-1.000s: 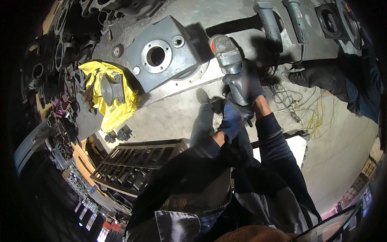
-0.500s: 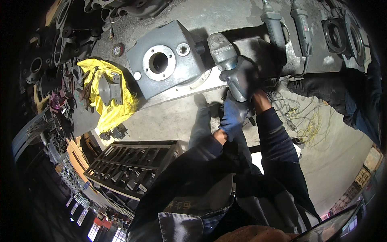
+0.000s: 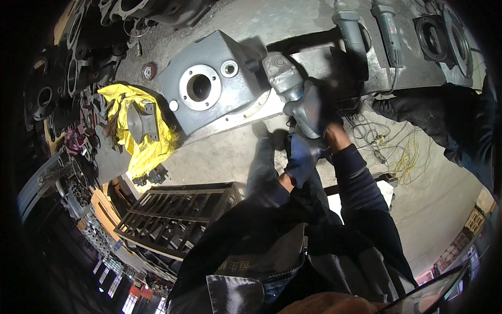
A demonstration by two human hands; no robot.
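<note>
I hold an angle grinder (image 3: pixel 283 77) with a grey metal head over the bench's near edge, beside the grey box-shaped metal housing (image 3: pixel 243 89). My gloved right hand (image 3: pixel 320 107) is wrapped round the grinder's body. Lower down, my left hand (image 3: pixel 303 154), in a blue glove, is closed at the tool's rear end; its grip there is partly hidden. The housing has a bright round flange with a central hole, and a smaller ring to the right. It stands on the bench (image 3: pixel 293 26) just left of the grinder's head. Whether the grinder touches anything cannot be made out.
Two more handheld power tools, one (image 3: pixel 349 36) nearer and another (image 3: pixel 388 39), lie at the back right by ring-shaped metal parts (image 3: pixel 433 39). A yellow sack (image 3: pixel 125 99) bears a metal part (image 3: pixel 149 123). Below are a slatted metal rack (image 3: pixel 178 212), floor cables (image 3: pixel 405 165) and another person's leg (image 3: pixel 418 115).
The grinder's head and both hands sit slightly lower in the picture. The housing has shifted a little left in view, along with the bench. Both hands keep their hold.
</note>
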